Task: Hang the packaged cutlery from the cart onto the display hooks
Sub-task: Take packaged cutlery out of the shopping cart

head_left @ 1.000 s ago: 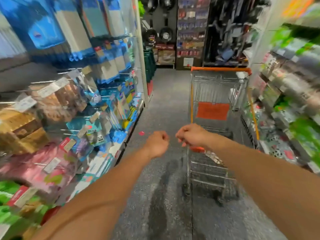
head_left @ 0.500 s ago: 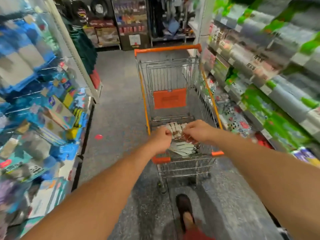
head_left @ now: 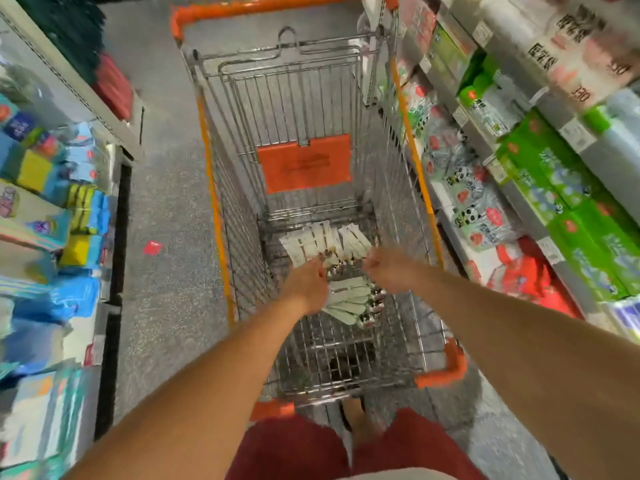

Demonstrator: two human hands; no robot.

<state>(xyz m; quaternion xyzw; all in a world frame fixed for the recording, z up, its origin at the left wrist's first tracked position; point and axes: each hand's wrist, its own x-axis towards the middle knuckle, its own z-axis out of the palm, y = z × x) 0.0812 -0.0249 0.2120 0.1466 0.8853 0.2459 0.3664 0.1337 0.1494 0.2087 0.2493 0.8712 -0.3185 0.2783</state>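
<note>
Orange-rimmed wire cart, aisle between stocked shelves, speckled grey floor. Cutlery packs heaped on its floor. Left hand, right hand reaching among them; grip blurred, cannot tell. Risk: packs snagging the wire, slipping loose.

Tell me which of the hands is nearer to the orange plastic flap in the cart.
Right, slightly. The right hand is below the orange flap and a little to its right; the left hand sits lower, almost straight under it.
</note>
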